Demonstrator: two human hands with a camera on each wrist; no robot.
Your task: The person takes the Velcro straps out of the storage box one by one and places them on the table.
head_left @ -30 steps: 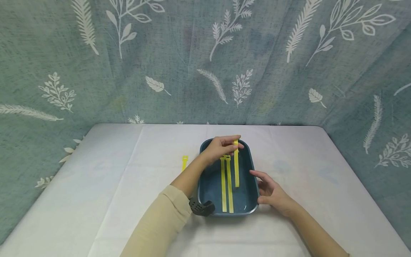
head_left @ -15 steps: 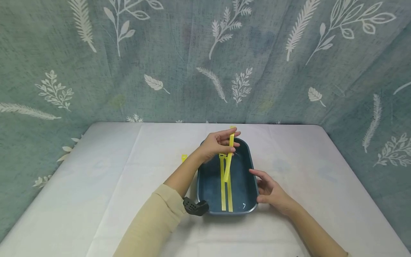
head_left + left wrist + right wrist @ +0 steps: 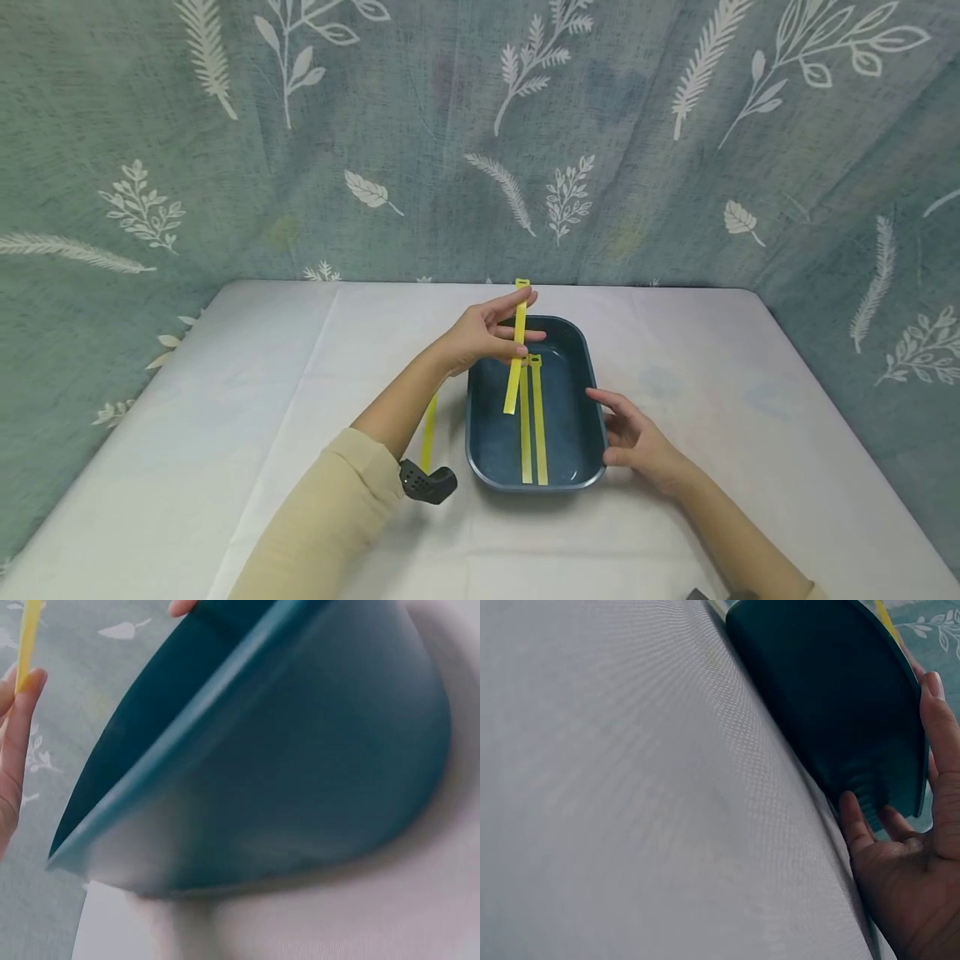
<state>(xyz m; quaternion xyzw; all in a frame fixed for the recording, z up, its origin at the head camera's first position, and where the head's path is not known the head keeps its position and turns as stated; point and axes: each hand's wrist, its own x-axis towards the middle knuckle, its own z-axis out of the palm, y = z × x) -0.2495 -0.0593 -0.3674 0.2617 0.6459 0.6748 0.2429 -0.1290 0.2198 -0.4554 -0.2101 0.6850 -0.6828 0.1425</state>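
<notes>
Already in the tub: two yellow strips, the left strip and the right strip, lay almost parallel, their slotted ends just below the left fingertips, their plain ends reaching toward the wearer.
Outside the tub floor: two more; the held strip was in the left fingers, and the outer strip lay on the white cloth, left of those fingers and partly hidden by the left forearm.
Progress: roughly half done, as a judgement; two strips were settled in the tub, two were not.
Left hand: its thumb and fingers pinched the held strip, the gap between them narrow.
Right hand: its fingers were fairly wide, loosely bent against the tub's outer side and rim, seemingly to steady it.
Held strip: bright yellow, slim and flat, slightly tilted; the slotted head rose above the left fingertips, while the plain tail hung below the thumb, over the tub.
Tub: dark blue, deep, round-cornered, between both sets of fingers.
</notes>
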